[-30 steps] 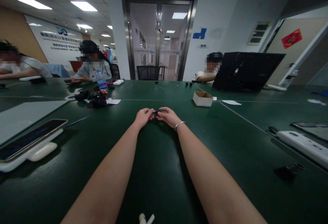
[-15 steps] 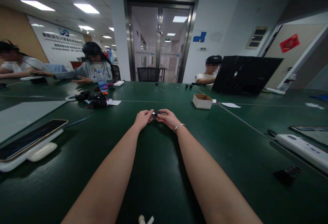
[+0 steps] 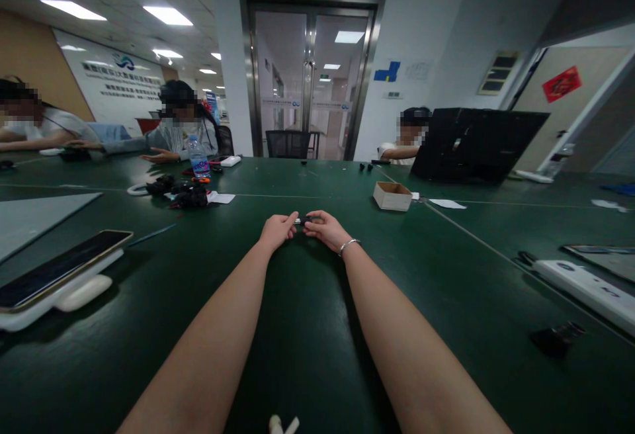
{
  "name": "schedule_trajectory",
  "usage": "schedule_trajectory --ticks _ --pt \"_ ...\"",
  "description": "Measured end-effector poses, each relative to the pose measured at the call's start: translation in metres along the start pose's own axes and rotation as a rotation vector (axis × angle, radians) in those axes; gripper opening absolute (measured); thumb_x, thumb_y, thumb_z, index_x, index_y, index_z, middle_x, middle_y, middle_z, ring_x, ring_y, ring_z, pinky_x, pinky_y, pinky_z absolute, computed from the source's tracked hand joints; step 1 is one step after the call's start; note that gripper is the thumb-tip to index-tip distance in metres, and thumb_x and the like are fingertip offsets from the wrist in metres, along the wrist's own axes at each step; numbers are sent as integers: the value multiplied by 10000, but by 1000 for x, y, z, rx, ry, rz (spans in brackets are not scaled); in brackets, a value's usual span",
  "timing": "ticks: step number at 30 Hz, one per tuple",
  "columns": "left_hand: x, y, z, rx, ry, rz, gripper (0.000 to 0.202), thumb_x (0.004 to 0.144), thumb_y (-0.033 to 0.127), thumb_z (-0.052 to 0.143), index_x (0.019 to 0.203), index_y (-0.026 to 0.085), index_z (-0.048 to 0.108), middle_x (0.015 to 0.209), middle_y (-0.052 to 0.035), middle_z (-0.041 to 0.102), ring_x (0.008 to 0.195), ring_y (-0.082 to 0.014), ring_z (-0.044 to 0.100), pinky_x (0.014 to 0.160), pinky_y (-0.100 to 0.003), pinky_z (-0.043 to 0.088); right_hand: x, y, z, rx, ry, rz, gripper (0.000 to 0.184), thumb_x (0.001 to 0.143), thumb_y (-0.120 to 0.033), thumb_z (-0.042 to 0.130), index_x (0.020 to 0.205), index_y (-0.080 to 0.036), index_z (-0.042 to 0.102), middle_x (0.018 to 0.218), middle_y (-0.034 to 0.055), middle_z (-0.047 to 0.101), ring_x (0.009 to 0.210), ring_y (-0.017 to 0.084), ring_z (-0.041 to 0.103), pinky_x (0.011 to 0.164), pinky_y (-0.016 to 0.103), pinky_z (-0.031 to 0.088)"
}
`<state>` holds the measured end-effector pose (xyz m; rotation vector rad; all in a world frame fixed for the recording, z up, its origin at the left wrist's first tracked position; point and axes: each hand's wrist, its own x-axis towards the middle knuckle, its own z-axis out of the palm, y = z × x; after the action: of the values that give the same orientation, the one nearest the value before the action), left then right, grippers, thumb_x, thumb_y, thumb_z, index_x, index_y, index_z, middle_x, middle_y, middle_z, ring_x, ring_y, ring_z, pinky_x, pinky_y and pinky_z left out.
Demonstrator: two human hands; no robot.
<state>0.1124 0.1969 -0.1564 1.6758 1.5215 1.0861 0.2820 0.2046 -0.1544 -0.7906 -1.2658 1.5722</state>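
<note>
Above the green table, my left hand [image 3: 278,231] and my right hand [image 3: 325,230] meet at a small dark object with a silver end [image 3: 302,221]. The fingers of my left hand are closed on its silver end, on the left. My right hand, with a silver bangle at the wrist, pinches the dark end. The object lies roughly level between the fingertips. It is too small and too covered by fingers for me to tell its kind.
An open cardboard box [image 3: 391,197] stands ahead to the right, before a black monitor [image 3: 476,145]. Left are a phone [image 3: 64,268], a grey board [image 3: 40,219], black gear [image 3: 186,194] and a bottle [image 3: 198,159]. A power strip [image 3: 585,288] lies right. Several people sit across.
The grey board at the left has slid further left. My hands stay nearly in place, and slightly more of the object's silver part shows between them.
</note>
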Motion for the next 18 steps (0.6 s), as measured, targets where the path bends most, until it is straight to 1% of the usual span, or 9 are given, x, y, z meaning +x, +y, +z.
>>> schedule_trajectory --ticks 3,5,8,11,14,18 --pt "0 0 0 -57 -28 8 530 744 636 434 601 152 593 508 -23 563 451 -110 493 455 -226 362 1 0 0 3 6 2 292 697 -37 665 921 -148 516 731 22 624 624 114 638 594 221 530" --pt "0 0 0 -127 -58 31 466 733 594 489 648 147 590 563 -24 578 481 -106 498 462 -221 372 1 0 0 13 19 3 288 691 -39 672 910 -144 519 721 22 626 610 112 635 583 216 527" --pt "-2 1 0 -207 -69 70 370 677 510 603 746 147 583 652 -25 589 547 -109 517 480 -215 397 1 -1 1 35 41 7 285 681 -41 685 891 -141 520 713 24 631 594 109 633 565 206 524" --pt "-5 4 -2 -254 -68 126 369 627 456 668 812 153 570 694 -24 587 594 -118 531 500 -220 418 1 -1 1 46 45 7 268 684 -52 688 876 -143 524 715 24 637 586 108 633 543 200 525" --pt "-7 6 -3 -277 -82 139 383 606 454 686 805 150 564 698 -27 586 590 -116 528 501 -224 417 0 -2 1 48 36 7 252 690 -62 687 867 -144 527 718 27 638 587 108 634 537 198 527" --pt "-6 7 -3 -282 -84 67 381 625 498 663 723 148 547 643 -23 576 567 -115 529 491 -222 400 -1 -4 1 41 21 19 242 702 -67 678 871 -151 526 726 16 629 581 103 630 525 199 527"
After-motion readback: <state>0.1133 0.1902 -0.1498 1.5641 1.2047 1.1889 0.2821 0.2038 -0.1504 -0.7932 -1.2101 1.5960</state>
